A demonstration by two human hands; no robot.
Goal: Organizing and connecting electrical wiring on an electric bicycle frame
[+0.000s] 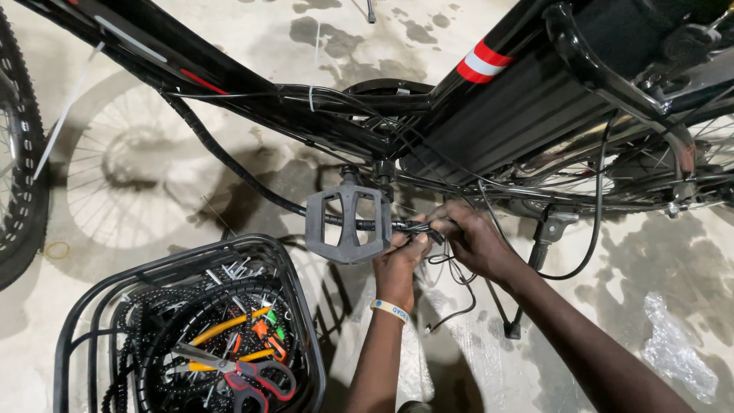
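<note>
Both hands, left hand [401,256] and right hand [474,237], close their grip around black cables [419,227] just right of the pedal [344,226].

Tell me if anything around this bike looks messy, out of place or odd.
Dark wet-looking patches stain the concrete floor, and crumpled clear plastic lies loose at the right. Loose black cables dangle beside the pedal, where both hands pinch them. The wire basket is a jumble of tools.

Both hands [440,241] on black cables [417,227] beside the bicycle pedal [346,226], wire basket [191,329] below-left
</note>
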